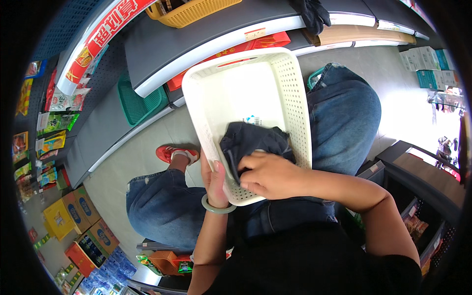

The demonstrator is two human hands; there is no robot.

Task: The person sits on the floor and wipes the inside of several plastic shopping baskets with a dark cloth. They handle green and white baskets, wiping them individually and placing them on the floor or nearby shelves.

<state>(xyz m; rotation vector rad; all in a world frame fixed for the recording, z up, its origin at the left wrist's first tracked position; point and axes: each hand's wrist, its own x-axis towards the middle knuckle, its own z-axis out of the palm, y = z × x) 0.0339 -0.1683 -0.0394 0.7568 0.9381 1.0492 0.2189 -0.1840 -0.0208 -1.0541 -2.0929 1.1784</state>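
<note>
A white perforated plastic basket (298, 96) rests tilted over my lap, its long side running away from me. My left hand (215, 180) grips the basket's near left wall, thumb over the rim; a pale bangle is on that wrist. Inside, at the near end, lies a bunched dark cloth (254, 136). My right hand (271, 175) reaches in over the near right corner, its curled fingers on the cloth. Part of the cloth and the fingertips are hidden under the hand. A small sticker bearing writing (253, 120) shows on the basket's floor beyond the cloth.
Ahead is a grey store shelf (206, 40) with a yellow basket (195, 13) and a dark fabric item (313, 16). A green basket (142, 99) stands on the lower shelf at left. Snack packets hang far left, above cardboard boxes (81, 210). Dark shelving (427, 173) is at right.
</note>
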